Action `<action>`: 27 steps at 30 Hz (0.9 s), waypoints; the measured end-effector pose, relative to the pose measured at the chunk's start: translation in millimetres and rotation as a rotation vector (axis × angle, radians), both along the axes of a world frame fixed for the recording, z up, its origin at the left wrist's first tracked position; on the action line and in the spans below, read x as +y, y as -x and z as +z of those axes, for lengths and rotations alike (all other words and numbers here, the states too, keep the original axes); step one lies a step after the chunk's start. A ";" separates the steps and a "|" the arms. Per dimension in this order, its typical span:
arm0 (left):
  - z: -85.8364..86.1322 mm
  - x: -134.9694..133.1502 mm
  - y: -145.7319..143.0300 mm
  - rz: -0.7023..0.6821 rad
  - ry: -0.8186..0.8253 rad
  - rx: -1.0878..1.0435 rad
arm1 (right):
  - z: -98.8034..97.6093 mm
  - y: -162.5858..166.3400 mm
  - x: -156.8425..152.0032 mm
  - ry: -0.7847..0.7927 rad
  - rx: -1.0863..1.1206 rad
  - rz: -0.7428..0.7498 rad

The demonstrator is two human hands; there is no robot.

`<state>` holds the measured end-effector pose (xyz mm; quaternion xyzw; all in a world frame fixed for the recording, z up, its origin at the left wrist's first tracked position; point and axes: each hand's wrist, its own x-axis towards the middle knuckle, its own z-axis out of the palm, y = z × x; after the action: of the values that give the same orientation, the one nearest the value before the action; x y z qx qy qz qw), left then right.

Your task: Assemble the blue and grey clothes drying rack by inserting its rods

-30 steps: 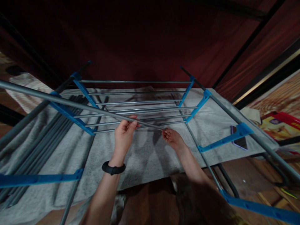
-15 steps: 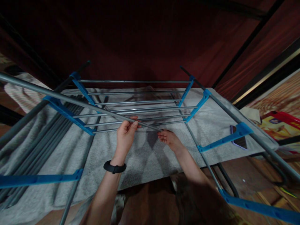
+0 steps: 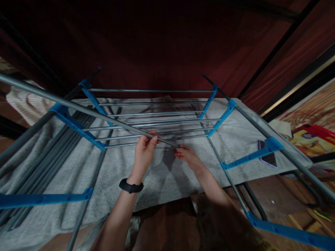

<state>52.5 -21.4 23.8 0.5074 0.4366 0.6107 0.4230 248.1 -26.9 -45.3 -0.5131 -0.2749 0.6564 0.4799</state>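
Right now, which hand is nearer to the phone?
Right. The right hand is left of the phone; the left hand is farther left, holding the gray rod.

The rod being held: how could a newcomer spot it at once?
Find the blue-bracketed rack over the grey cloth. In front of its level rods, one grey rod slants down from the picture's left edge towards the right hand. Only this one is pinched by the left hand.

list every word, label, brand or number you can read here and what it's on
No text can be read for certain.
Red and yellow package: has a dark blue label-like patch; any lettering is too blurred to read.
Phone: dark face, no readable text.
Black wristband: no lettering visible.
Gray rod held in the left hand: no marking visible.
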 end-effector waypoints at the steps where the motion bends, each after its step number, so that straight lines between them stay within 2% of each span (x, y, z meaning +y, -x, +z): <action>1: -0.7 0.3 -0.4 -0.005 -0.002 0.001 | 0.6 0.6 -0.4 0.002 -0.004 0.008; 5: -3.8 -0.1 -3.0 -0.021 0.009 0.002 | 3.9 3.9 -2.8 0.028 0.001 0.010; 12: -6.7 -3.2 -6.7 -0.041 0.032 0.040 | 7.9 9.2 -6.1 -0.043 -0.021 0.083; 27: -13.1 -0.8 -5.3 -0.046 0.004 0.123 | 3.6 7.1 -4.9 -0.089 -0.116 0.146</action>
<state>57.8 -22.2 10.7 0.5529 0.4512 0.5677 0.4105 241.0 -31.8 -41.7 -0.5069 -0.3681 0.6459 0.4363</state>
